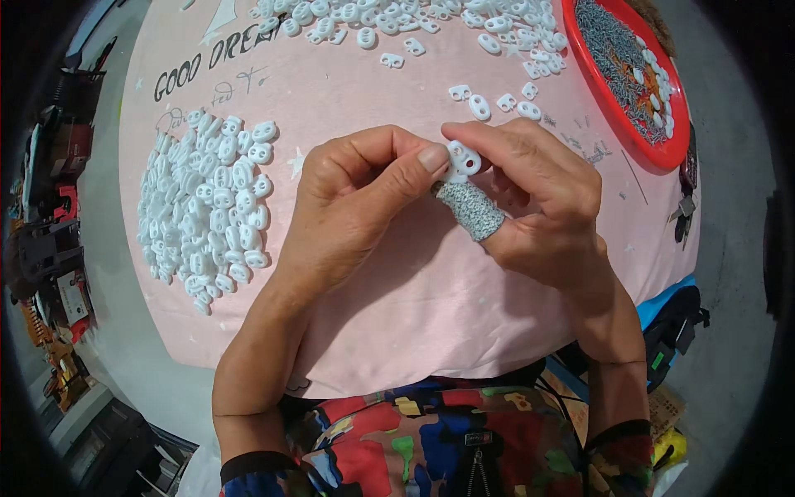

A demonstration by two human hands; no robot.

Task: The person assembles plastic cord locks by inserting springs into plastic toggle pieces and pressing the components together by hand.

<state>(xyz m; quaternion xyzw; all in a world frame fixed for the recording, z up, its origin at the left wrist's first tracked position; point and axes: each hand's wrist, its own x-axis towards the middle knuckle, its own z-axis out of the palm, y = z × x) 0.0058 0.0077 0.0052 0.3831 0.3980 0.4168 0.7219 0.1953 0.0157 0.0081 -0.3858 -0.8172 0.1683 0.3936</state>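
Observation:
Near the middle of the table, my left hand pinches a white plastic two-hole cord lock between thumb and index finger. My right hand closes on the same piece from the other side. A grey knitted sleeve covers my right thumb. Some of my right fingers are hidden behind the piece. To the left lies a big pile of white two-hole pieces. Just beyond my hands are a few loose white oval parts and notched parts.
A red tray at the far right holds many small grey metal parts, apparently springs, and some white pieces. More white parts are heaped at the far edge. Several small grey bits and a thin rod lie on the pink cloth.

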